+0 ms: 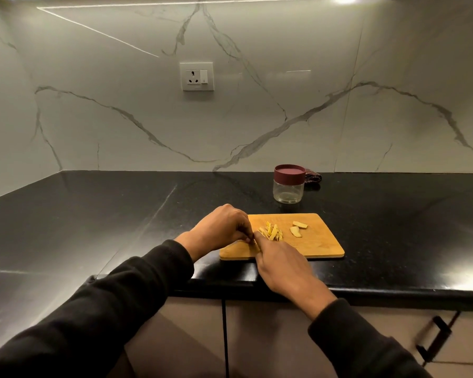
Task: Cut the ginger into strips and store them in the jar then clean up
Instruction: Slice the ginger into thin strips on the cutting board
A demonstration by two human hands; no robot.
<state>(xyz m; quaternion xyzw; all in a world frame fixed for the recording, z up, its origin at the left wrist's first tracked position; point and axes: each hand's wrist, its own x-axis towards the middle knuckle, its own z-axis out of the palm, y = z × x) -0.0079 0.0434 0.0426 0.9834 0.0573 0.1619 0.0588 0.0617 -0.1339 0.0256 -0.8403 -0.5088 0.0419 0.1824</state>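
Note:
A wooden cutting board (320, 245) lies on the black counter. A small pile of yellow ginger strips (272, 231) sits near its left middle, and two uncut ginger slices (297, 229) lie to the right of the pile. My left hand (221, 230) rests curled on the board's left end, its fingertips pinching a ginger piece beside the pile. My right hand (281, 264) is closed at the board's front edge, fingers meeting the left fingertips; whatever it grips is hidden beneath it. A clear jar (288, 190) with a maroon lid stands closed behind the board.
A dark cloth (313, 177) lies behind the jar against the marble wall. A wall socket (197, 76) sits above the counter. The counter's front edge (393, 291) runs below the board, with cabinet doors and a black handle (434, 336) underneath.

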